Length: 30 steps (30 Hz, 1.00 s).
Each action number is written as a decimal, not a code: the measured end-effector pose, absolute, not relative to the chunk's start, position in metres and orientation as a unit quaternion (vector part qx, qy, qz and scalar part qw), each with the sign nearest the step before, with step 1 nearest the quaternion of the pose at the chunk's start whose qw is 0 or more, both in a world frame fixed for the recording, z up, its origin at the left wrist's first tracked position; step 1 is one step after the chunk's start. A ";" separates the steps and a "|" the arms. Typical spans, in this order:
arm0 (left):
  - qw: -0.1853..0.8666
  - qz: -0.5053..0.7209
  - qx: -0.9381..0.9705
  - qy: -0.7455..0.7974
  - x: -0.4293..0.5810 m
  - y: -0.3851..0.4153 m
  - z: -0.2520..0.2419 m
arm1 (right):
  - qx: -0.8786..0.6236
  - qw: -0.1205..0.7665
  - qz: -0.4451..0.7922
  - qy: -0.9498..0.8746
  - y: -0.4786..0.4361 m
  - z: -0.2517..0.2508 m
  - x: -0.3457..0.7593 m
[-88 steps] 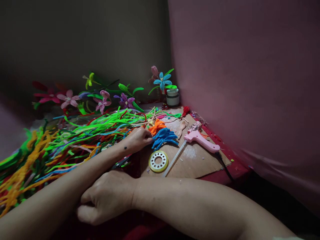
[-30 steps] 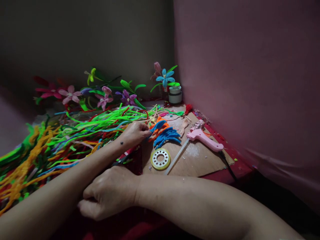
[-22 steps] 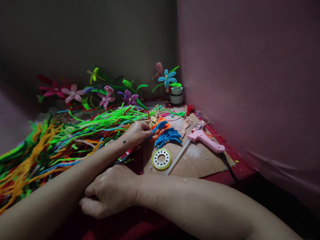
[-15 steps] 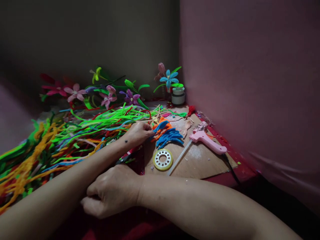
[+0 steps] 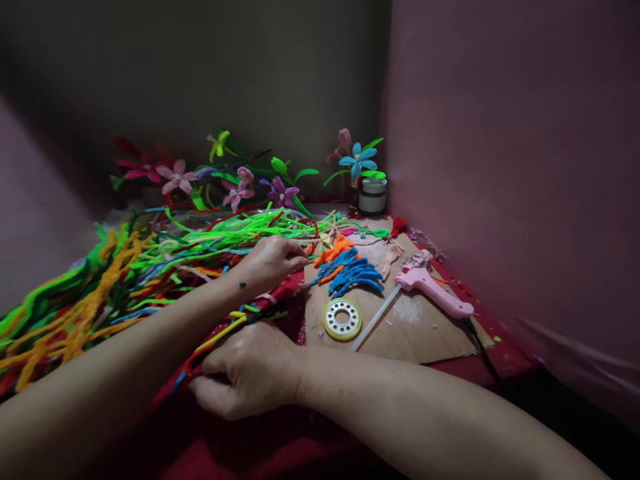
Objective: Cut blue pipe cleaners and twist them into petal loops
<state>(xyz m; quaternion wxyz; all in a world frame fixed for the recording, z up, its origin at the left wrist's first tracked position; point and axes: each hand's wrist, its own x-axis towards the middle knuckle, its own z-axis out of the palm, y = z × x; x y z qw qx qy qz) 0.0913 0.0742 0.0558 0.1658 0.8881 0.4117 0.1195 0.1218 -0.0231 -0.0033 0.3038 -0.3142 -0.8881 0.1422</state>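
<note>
My left hand (image 5: 276, 263) is closed, thumb and fingertips together, just left of the petal pile; I see nothing between them. Bent blue pipe-cleaner petals (image 5: 357, 275) lie stacked on a brown board (image 5: 415, 333), with orange petals (image 5: 336, 250) behind them. Nearer to me, my right hand (image 5: 253, 370) is curled into a loose fist below my left forearm. Whatever its fingers hold, if anything, is hidden. Next to its knuckles run a yellow pipe cleaner (image 5: 223, 333) and a dark item I cannot make out.
A pink glue gun (image 5: 440, 293) with a clear glue stick and a dark cord rests on the board, beside a yellow-rimmed tape spool (image 5: 343, 320). Loose pipe cleaners (image 5: 215, 233) spread across the left. Pipe-cleaner flowers (image 5: 177, 177) and a small jar (image 5: 373, 197) stand behind.
The blue petal that my left hand held now lies with the others, and that hand has drawn back left from it. The view has swung slightly left; my right hand stays curled.
</note>
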 end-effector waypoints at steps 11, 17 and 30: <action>0.292 0.229 0.738 0.564 -0.036 0.048 0.091 | -0.274 0.360 0.142 -0.880 -0.036 -0.012 0.117; 0.276 0.105 0.795 0.530 -0.064 0.045 0.061 | -0.272 0.356 0.126 -0.885 -0.037 -0.010 0.117; 0.115 0.050 0.853 0.507 -0.017 0.050 0.032 | -0.197 0.276 -0.055 -0.939 -0.048 0.006 0.098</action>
